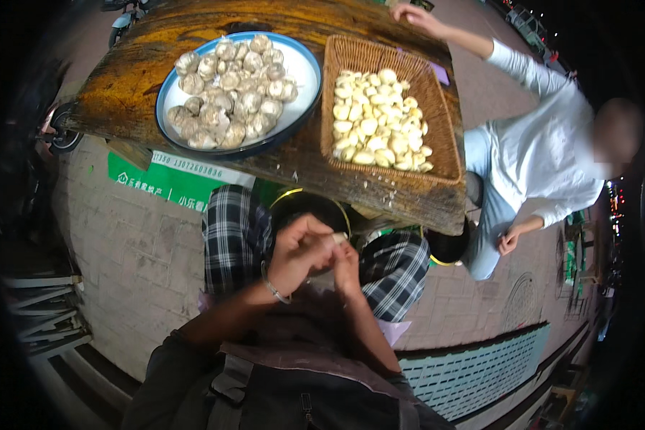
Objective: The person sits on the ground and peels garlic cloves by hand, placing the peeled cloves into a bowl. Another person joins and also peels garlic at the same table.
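Above my lap, my left hand [299, 248], with a bracelet at the wrist, meets my right hand [347, 270]. Their fingertips pinch a small pale garlic clove [342, 236] between them; the fingers hide part of it. Below and just beyond the hands, a black bin with a yellow rim [348, 213] stands between my knees. On the table ahead, a blue-rimmed white basin [302, 63] holds many whole garlic bulbs [230, 102]. To its right, a brown wicker basket [443, 126] contains a heap of peeled garlic cloves [373, 121].
The worn wooden table [123, 91] has its near edge just past my knees, with skin scraps on it. At right sits another person [537, 123], one arm over the table corner. A second black bin [445, 242] stands beneath that corner. Paving [134, 258] surrounds my seat.
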### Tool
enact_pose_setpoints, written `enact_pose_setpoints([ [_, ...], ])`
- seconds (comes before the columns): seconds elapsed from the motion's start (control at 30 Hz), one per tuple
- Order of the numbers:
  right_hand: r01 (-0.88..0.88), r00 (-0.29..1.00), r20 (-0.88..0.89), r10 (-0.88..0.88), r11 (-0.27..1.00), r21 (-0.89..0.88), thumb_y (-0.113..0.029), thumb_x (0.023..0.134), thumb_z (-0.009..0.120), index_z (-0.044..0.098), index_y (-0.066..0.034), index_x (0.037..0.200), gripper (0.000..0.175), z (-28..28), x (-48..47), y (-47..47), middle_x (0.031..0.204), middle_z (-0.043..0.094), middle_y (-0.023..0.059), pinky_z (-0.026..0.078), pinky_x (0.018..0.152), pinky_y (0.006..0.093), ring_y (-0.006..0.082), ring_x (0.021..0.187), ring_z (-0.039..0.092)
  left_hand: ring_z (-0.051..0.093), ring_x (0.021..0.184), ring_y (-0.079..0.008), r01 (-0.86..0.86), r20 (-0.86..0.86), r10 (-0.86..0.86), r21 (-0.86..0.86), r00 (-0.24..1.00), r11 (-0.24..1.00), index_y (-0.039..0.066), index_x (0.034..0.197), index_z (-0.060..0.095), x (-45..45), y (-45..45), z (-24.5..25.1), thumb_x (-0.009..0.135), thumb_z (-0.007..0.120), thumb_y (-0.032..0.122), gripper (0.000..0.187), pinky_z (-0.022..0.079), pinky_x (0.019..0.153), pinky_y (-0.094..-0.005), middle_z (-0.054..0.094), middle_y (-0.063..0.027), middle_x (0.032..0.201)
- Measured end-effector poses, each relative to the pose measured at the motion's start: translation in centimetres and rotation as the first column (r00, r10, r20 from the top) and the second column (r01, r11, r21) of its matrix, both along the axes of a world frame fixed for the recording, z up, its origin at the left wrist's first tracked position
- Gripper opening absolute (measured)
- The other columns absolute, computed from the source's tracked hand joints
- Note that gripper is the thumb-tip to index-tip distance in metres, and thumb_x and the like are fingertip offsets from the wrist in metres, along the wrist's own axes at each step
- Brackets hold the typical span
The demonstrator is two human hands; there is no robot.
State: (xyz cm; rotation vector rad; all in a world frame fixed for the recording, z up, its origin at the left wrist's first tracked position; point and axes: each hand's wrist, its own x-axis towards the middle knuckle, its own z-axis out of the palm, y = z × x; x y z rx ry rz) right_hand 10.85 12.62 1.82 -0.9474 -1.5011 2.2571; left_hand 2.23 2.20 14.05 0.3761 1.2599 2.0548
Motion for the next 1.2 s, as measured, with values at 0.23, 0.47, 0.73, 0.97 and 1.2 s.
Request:
enact_pose_setpoints([
  [0.23,-0.081,0.996,0.062,0.069,0.973,0.217,-0.053,0.091,0.037,0.048,-0.0066,0.059,0.057,1.5,-0.2,0.2,0.050,0.044,0.0010,0.033,0.044,0.0241,0.0099,0.047,0.044,0.057,0.066,-0.0101,-0.179,-0.580,-0.015,-0.275,0.814,0.945,-0.001,0.081,0.055,0.0,-0.4,-10.0,0.079,0.062,0.006,0.009,0.047,0.060,-0.0251,0.060,-0.0064,0.073],
  [0.47,-0.092,0.976,0.206,-0.073,0.717,0.691,-0.030,0.089,0.044,0.059,-0.0042,0.080,0.031,-1.0,-1.0,-1.3,0.075,0.058,0.0224,0.046,0.058,0.0461,0.0404,0.072,0.058,0.051,0.066,-0.0089,-0.129,-0.612,-0.073,-0.280,0.788,0.951,0.001,0.073,0.054,0.1,-0.2,-11.7,0.076,0.060,0.000,0.007,0.043,0.062,-0.0239,0.054,-0.0037,0.069],
  [0.73,-0.094,0.981,0.187,-0.042,0.746,0.659,-0.034,0.094,0.039,0.055,-0.0036,0.083,0.036,-1.8,-0.9,-1.4,0.075,0.057,0.0215,0.043,0.061,0.0469,0.0417,0.075,0.056,0.050,0.060,-0.0056,-0.120,-0.502,-0.002,-0.211,0.865,0.970,0.002,0.070,0.051,0.0,-0.3,-13.8,0.073,0.064,0.003,0.014,0.041,0.055,-0.0214,0.056,-0.0032,0.064],
  [0.97,-0.087,0.983,0.177,-0.044,0.738,0.669,-0.031,0.093,0.040,0.055,-0.0026,0.081,0.034,-1.1,-0.8,-1.8,0.076,0.057,0.0239,0.043,0.062,0.0487,0.0428,0.076,0.056,0.051,0.061,-0.0060,-0.111,-0.478,0.010,-0.183,0.878,0.977,0.002,0.070,0.053,0.0,-0.9,-14.8,0.075,0.065,0.002,0.013,0.042,0.056,-0.0218,0.056,-0.0033,0.065],
  [1.2,-0.050,0.995,0.101,-0.008,0.827,0.560,-0.032,0.094,0.042,0.057,-0.0012,0.083,0.035,-0.9,-0.5,-1.8,0.070,0.055,0.0226,0.043,0.055,0.0418,0.0402,0.069,0.058,0.044,0.046,-0.0040,-0.055,-0.350,0.018,-0.096,0.936,0.994,0.004,0.072,0.046,0.2,-1.3,-14.7,0.081,0.062,0.005,0.019,0.036,0.040,-0.0194,0.052,-0.0014,0.060],
])
